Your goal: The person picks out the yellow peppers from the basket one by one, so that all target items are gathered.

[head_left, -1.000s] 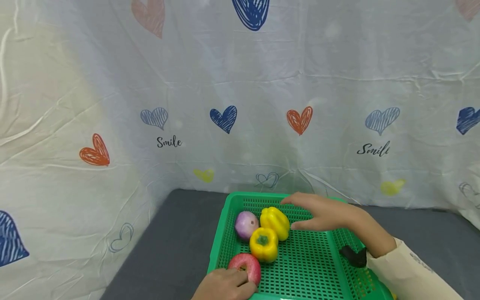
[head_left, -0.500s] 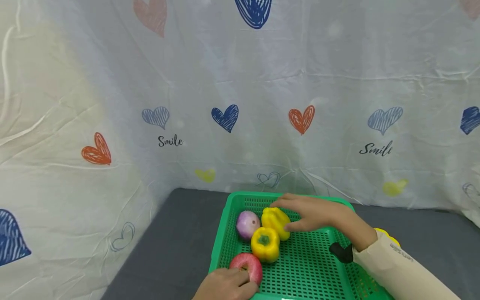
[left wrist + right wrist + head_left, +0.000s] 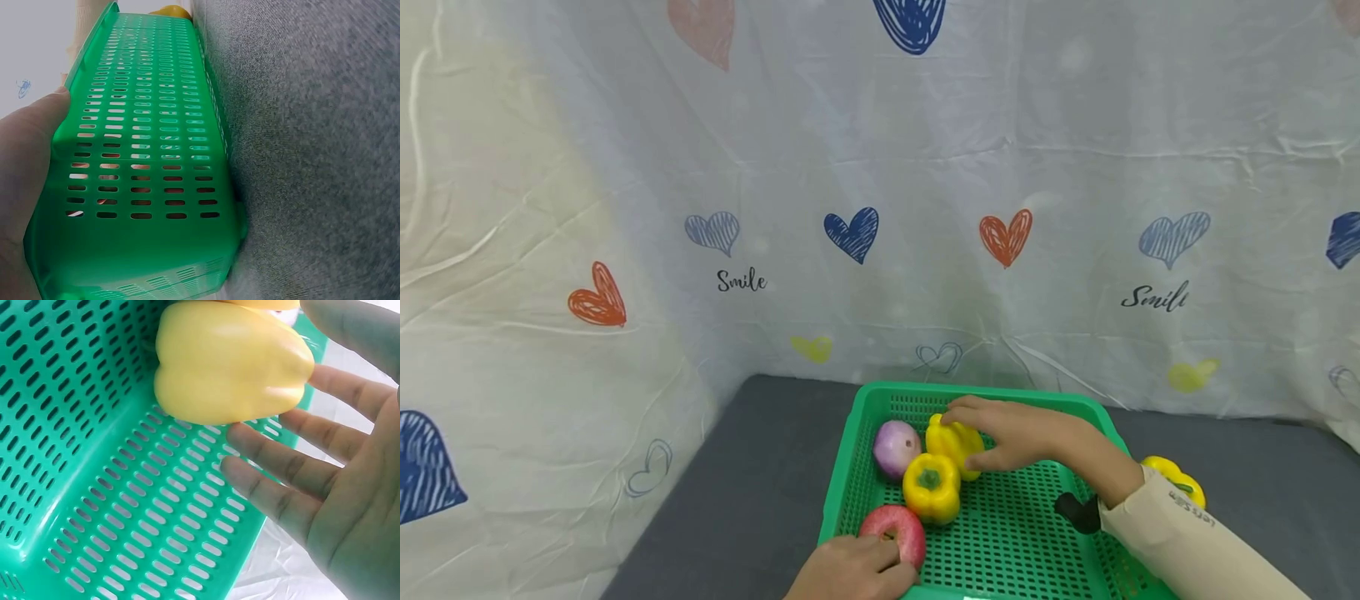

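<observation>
A green perforated plastic basket sits on the grey table. My left hand grips its near left rim, with the thumb against the outside wall in the left wrist view. Right beside those fingers lies a red apple. My right hand reaches over the rear yellow bell pepper inside the basket. In the right wrist view its fingers are extended along the pepper, with fingertips at its surface. A second yellow bell pepper and a purple onion sit against it.
Another yellow bell pepper lies on the table right of the basket, partly behind the right sleeve. A white curtain with printed hearts hangs behind and to the left.
My right hand has moved left and slightly down onto the rear yellow pepper, its fingers coming over it. The left hand stays on the basket's rim.
</observation>
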A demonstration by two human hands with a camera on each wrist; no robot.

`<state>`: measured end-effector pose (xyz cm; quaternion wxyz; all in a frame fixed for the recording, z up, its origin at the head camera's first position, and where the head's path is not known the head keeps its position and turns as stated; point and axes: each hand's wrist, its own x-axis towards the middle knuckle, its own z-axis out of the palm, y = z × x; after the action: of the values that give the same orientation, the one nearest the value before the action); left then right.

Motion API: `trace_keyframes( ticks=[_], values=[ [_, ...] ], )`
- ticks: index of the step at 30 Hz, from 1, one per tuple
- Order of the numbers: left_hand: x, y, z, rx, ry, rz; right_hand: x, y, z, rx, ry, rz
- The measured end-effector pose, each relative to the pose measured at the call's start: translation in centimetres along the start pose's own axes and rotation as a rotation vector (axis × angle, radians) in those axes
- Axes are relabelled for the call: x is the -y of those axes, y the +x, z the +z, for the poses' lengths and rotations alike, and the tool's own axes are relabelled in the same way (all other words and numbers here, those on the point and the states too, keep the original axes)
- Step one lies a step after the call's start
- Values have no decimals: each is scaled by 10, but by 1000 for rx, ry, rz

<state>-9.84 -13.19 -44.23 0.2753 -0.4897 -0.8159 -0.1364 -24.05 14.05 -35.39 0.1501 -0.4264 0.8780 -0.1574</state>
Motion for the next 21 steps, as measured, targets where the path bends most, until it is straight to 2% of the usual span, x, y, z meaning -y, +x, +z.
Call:
trace_keyframes(
  ticks=[6, 9, 17, 21],
  values=[
    [1, 1, -1, -14, 65, 29, -2, -2, 0, -38, -3, -22],
    [0, 1, -1, -13, 51, 21, -4, -5, 1, -66, -12, -32],
    [0, 1, -1, -6, 71, 18, -14, -12, 3, -198, -64, -78],
    [0, 1, 0, -11, 78, 21, -17, -14, 2, -196, -52, -63]
  ],
)
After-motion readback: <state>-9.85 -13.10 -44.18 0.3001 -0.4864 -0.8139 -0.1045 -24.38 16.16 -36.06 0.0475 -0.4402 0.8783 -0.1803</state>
